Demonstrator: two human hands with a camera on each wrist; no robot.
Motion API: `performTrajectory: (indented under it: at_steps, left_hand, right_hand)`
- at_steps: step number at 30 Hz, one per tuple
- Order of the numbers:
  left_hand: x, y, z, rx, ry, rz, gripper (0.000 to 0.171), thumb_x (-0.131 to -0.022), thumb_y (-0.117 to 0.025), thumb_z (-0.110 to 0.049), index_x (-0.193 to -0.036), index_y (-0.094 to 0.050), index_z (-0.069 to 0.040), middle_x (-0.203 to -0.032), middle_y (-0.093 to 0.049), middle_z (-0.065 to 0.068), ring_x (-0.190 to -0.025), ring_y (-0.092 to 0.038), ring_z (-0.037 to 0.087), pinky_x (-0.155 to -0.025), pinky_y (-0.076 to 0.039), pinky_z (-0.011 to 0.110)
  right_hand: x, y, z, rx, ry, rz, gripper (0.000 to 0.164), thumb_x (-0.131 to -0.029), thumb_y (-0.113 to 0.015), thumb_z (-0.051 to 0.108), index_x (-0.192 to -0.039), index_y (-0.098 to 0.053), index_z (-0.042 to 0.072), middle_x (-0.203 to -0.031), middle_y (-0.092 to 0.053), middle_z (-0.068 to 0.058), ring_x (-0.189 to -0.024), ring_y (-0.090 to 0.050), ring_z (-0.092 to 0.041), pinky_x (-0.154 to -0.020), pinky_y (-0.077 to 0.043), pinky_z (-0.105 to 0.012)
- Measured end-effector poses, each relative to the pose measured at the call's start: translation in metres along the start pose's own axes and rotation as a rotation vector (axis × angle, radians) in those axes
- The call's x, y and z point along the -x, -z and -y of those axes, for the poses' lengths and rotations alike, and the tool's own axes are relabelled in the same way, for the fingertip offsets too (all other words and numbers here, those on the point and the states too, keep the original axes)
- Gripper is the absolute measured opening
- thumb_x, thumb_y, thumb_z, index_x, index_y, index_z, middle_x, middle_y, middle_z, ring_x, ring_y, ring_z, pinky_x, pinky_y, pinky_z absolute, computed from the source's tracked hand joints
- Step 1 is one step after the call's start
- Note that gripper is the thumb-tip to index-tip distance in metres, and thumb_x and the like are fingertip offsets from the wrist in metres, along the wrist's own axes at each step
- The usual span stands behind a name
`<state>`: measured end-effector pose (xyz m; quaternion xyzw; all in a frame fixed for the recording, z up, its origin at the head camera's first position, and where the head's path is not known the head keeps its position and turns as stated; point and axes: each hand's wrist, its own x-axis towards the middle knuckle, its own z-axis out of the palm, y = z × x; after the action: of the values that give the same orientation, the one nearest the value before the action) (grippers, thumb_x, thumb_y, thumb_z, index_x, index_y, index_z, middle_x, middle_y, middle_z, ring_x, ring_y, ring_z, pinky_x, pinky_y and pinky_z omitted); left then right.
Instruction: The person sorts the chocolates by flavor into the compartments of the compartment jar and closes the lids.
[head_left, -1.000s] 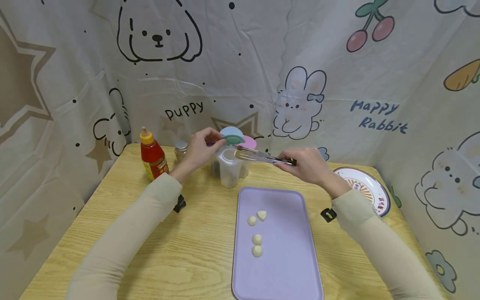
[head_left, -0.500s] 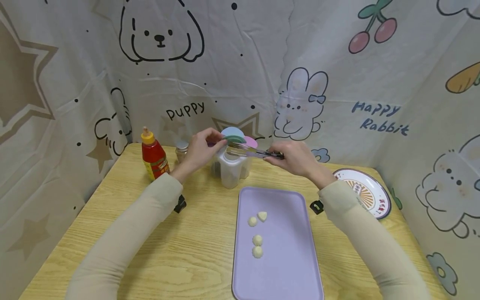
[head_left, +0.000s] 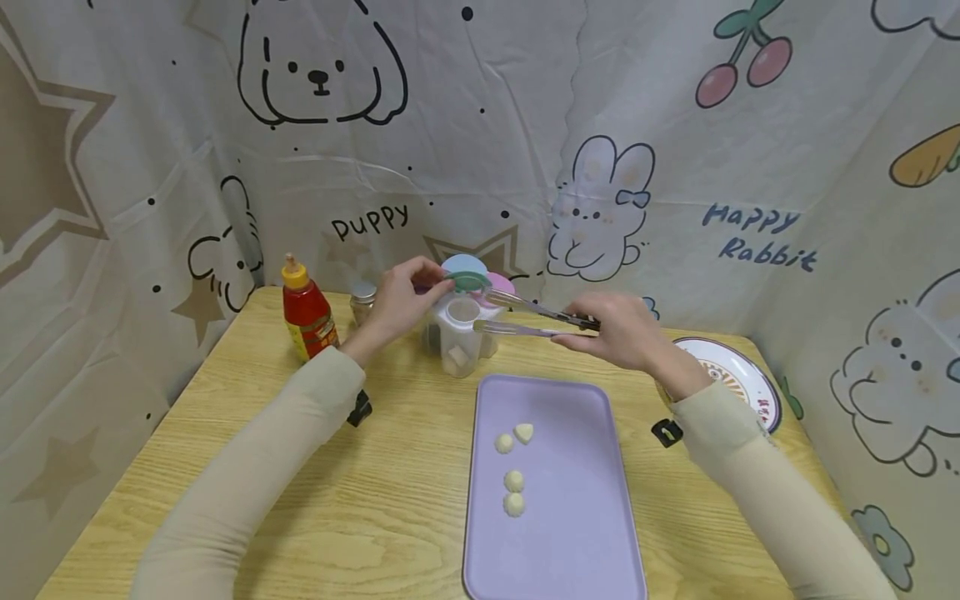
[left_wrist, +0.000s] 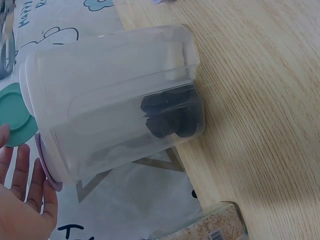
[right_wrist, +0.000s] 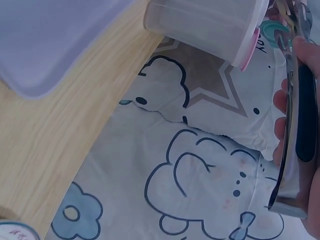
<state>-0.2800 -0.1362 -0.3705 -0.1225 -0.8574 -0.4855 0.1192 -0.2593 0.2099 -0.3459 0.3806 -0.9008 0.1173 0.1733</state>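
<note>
At the back of the table, my left hand [head_left: 408, 292] pinches the edge of a green lid [head_left: 467, 281] and keeps it raised off a clear multi-compartment container [head_left: 450, 337]. The front compartment's round mouth is uncovered. A pale piece [left_wrist: 175, 57] lies at the bottom of that compartment; dark pieces [left_wrist: 172, 112] fill the base of the neighbouring one. My right hand [head_left: 615, 329] grips metal tongs [head_left: 517, 330] with dark handles. Their tips are spread apart beside the mouth, with nothing between them.
A purple tray [head_left: 562, 517] in front holds several small pale balls [head_left: 513, 504]. A red sauce bottle [head_left: 307, 312] and a small jar [head_left: 362, 302] stand left of the container. A patterned plate [head_left: 757, 392] lies at the right. Printed cloth walls [head_left: 487, 158] border the table.
The tongs moved left over the uncovered mouth, then drew back right and spread apart. A pale piece now shows inside the front compartment. My left hand stays on the green lid.
</note>
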Motion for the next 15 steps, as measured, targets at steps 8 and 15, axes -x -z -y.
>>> performTrajectory:
  at_steps: [8, 15]
  left_hand:
    - [0.001, 0.0, 0.001, 0.003, 0.004, 0.0, 0.021, -0.1, -0.074, -0.018, -0.114, -0.069, -0.004, -0.111, -0.074, 0.015, -0.099, -0.068, 0.026, -0.087, -0.055, 0.032]
    - [0.001, 0.0, -0.001, 0.009, -0.004, 0.001, 0.02, -0.1, -0.074, -0.018, -0.113, -0.069, -0.003, -0.11, -0.074, 0.016, -0.098, -0.068, 0.027, -0.086, -0.054, 0.031]
  right_hand:
    - [0.039, 0.006, -0.001, 0.033, -0.005, 0.01, 0.038, -0.083, -0.089, 0.038, -0.109, -0.077, 0.012, -0.096, -0.08, -0.003, -0.078, -0.072, -0.015, -0.064, -0.057, -0.035]
    - [0.078, 0.0, 0.0, 0.044, 0.0, 0.048, 0.04, -0.079, -0.091, 0.041, -0.106, -0.078, 0.015, -0.091, -0.078, 0.002, -0.072, -0.066, -0.007, -0.057, -0.048, -0.022]
